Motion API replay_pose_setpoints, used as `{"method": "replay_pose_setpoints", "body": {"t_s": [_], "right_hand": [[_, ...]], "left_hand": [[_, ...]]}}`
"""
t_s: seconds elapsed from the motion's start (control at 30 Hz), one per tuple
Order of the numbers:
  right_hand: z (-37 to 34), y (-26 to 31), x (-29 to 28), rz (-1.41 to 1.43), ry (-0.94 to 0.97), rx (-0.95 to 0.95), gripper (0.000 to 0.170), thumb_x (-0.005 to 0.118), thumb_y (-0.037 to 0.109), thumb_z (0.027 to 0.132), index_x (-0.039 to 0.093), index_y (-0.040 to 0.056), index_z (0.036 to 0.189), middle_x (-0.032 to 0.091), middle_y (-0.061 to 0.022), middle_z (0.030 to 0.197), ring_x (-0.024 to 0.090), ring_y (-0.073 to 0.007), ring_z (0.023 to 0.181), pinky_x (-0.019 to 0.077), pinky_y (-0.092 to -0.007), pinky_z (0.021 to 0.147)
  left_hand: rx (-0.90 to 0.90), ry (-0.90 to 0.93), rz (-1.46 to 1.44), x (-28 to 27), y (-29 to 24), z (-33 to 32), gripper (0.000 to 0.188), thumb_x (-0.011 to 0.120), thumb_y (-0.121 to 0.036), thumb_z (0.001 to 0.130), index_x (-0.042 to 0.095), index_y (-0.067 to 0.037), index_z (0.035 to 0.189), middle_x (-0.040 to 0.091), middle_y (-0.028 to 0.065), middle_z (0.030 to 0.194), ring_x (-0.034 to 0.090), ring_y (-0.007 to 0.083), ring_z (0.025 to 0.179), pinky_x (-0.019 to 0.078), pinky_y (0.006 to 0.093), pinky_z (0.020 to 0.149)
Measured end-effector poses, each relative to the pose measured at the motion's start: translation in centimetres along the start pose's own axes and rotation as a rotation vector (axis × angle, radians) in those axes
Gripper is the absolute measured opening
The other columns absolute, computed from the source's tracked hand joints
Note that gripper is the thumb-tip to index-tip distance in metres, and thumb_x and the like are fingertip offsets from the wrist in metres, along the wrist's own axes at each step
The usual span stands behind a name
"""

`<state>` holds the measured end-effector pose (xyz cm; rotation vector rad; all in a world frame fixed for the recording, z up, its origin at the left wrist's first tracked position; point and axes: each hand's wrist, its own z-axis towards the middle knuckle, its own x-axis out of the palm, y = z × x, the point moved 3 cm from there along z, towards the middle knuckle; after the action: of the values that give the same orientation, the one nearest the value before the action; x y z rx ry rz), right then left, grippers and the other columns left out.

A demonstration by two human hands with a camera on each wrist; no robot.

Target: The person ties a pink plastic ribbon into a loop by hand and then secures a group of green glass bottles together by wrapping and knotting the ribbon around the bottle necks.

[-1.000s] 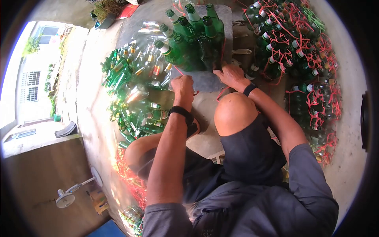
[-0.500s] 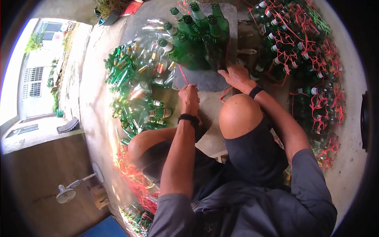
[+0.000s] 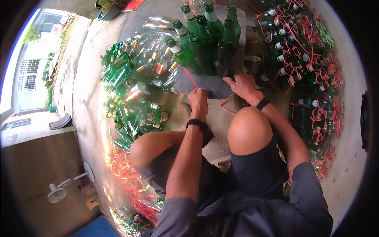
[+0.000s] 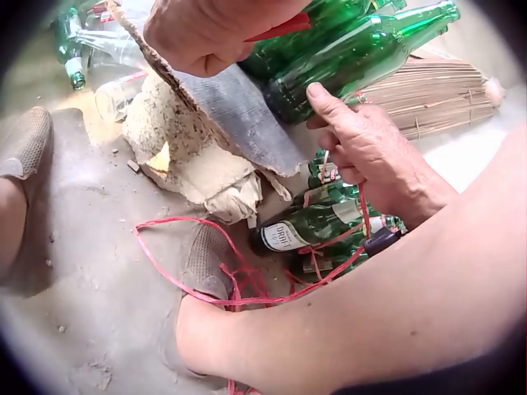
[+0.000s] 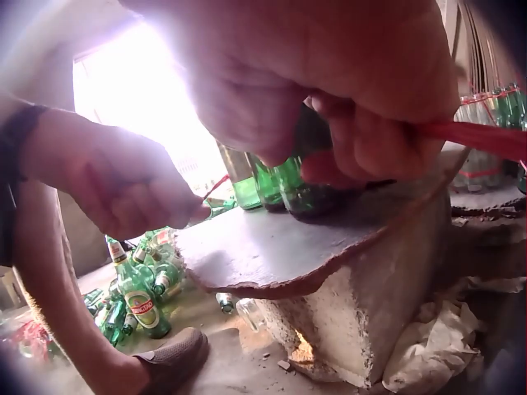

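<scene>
A cluster of upright green glass bottles (image 3: 187,57) stands on a grey stone slab (image 3: 211,91) in front of the person. My left hand (image 3: 198,103), below the slab's near edge, grips a red plastic string (image 3: 192,79) that runs taut from the bottles' left side. At the cluster's right, near corner is my right hand (image 3: 244,89), its thumb against a bottle's base in the left wrist view. Fingers of that hand curl round the string, and a red strand (image 5: 482,138) leaves them in the right wrist view. A slack loop of string (image 4: 173,220) hangs below.
Loose green and clear bottles (image 3: 136,94) lie piled on the floor at left. Bottles netted in red string (image 3: 294,43) stand at right. Tangled red string (image 3: 126,170) lies at lower left. The slab rests on a rough block (image 5: 338,329), with crumpled paper (image 5: 436,350) beside it.
The left hand has drawn back from the slab's edge toward the body, and the red string has become longer and straighter. My right hand stays beside the bottles' base. The head view has shifted slightly.
</scene>
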<state>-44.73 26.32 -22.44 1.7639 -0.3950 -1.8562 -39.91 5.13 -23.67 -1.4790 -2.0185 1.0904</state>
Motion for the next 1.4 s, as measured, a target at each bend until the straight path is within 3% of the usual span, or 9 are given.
{"method": "replay_pose_setpoints", "body": {"t_s": [0.23,0.5,0.83,0.97,1.03,1.1,1.13,1.23,1.4], "right_hand": [[-0.5,0.0,0.2,-0.013,-0.029,-0.044,0.041,0.062,0.041,0.097,0.062,0.0009,0.104,0.069,-0.0236,0.076,0.069,-0.0436,0.071,0.0552,-0.0523,0.064],[-1.5,0.0,-0.5,0.036,0.009,-0.059,0.021,0.056,0.025,0.101,0.061,0.0045,0.099,0.069,-0.0232,0.079,0.068,-0.044,0.075,0.0532,-0.0547,0.069],[-3.4,-1.1,-1.8,0.253,0.091,-0.015,0.029,0.053,0.024,0.103,0.059,-0.0004,0.09,0.065,-0.0263,0.083,0.063,-0.0476,0.083,0.0487,-0.0533,0.072],[-4.2,-0.5,-3.8,0.386,0.207,0.05,0.032,0.053,0.025,0.104,0.059,-0.0017,0.088,0.064,-0.0243,0.082,0.062,-0.0465,0.08,0.048,-0.0505,0.07],[-4.6,0.3,-4.4,0.364,0.288,0.069,0.032,0.052,0.024,0.104,0.06,-0.002,0.089,0.064,-0.0234,0.081,0.062,-0.0455,0.079,0.0482,-0.0493,0.07],[-5.1,0.8,-4.2,0.57,0.461,0.118,0.032,0.049,0.025,0.104,0.064,-0.0016,0.095,0.064,-0.021,0.079,0.064,-0.0382,0.075,0.0492,-0.0468,0.071],[-5.2,0.4,-3.2,0.565,0.458,-0.084,0.035,0.046,0.027,0.103,0.066,-0.0009,0.098,0.062,-0.0161,0.073,0.062,-0.0264,0.07,0.0491,-0.0411,0.069],[-5.8,-0.7,-2.0,0.715,0.536,0.168,0.036,0.045,0.029,0.102,0.066,0.0002,0.096,0.058,-0.0104,0.07,0.059,-0.0185,0.069,0.0478,-0.0356,0.067],[-6.2,-1.1,-2.9,0.743,0.549,0.137,0.041,0.046,0.035,0.103,0.066,0.0005,0.092,0.056,-0.0049,0.067,0.057,-0.0144,0.066,0.0461,-0.0326,0.065]], "left_hand": [[0.134,0.055,-0.054,1.3,-0.4,-1.4,0.023,0.057,-0.022,0.093,0.066,-0.002,0.085,0.05,-0.0016,0.062,0.041,0.0088,0.048,0.0313,0.0281,0.043],[-0.058,0.236,-0.288,2.8,-0.5,-1.9,0.014,0.062,-0.016,0.095,0.065,-0.003,0.099,0.049,-0.0023,0.068,0.04,0.0087,0.05,0.0307,0.0243,0.042],[0.067,0.442,-0.005,5.4,-1.6,-3.5,0.027,0.057,-0.03,0.1,0.07,-0.008,0.112,0.053,-0.0021,0.082,0.049,0.0097,0.071,0.0442,0.0279,0.064],[0.146,0.337,-0.025,6.9,-2.0,-3.3,0.024,0.058,-0.024,0.102,0.074,-0.006,0.103,0.057,-0.0016,0.074,0.048,0.0077,0.06,0.0365,0.0253,0.053],[0.009,0.384,-0.194,7.5,-1.6,-3.3,0.025,0.058,-0.024,0.101,0.074,-0.005,0.102,0.061,-0.0001,0.077,0.052,0.0086,0.063,0.0389,0.0258,0.055],[-0.019,0.457,-0.224,8.1,-1.6,-3.5,0.025,0.058,-0.023,0.101,0.074,-0.004,0.101,0.064,0.0008,0.079,0.055,0.0094,0.065,0.0409,0.0262,0.055],[-0.042,0.529,-0.256,8.5,-1.6,-3.6,0.025,0.059,-0.023,0.101,0.074,-0.003,0.1,0.066,0.0018,0.081,0.057,0.0102,0.067,0.043,0.0266,0.056],[-0.073,0.587,-0.158,8.9,-1.8,-3.8,0.025,0.059,-0.023,0.101,0.073,-0.001,0.099,0.069,0.0035,0.083,0.06,0.0119,0.071,0.047,0.0272,0.059],[-0.021,0.585,-0.161,9.8,-2.7,-4.6,0.024,0.053,-0.021,0.103,0.063,0.001,0.099,0.063,0.009,0.084,0.058,0.0188,0.062,0.0458,0.0322,0.054]]}}
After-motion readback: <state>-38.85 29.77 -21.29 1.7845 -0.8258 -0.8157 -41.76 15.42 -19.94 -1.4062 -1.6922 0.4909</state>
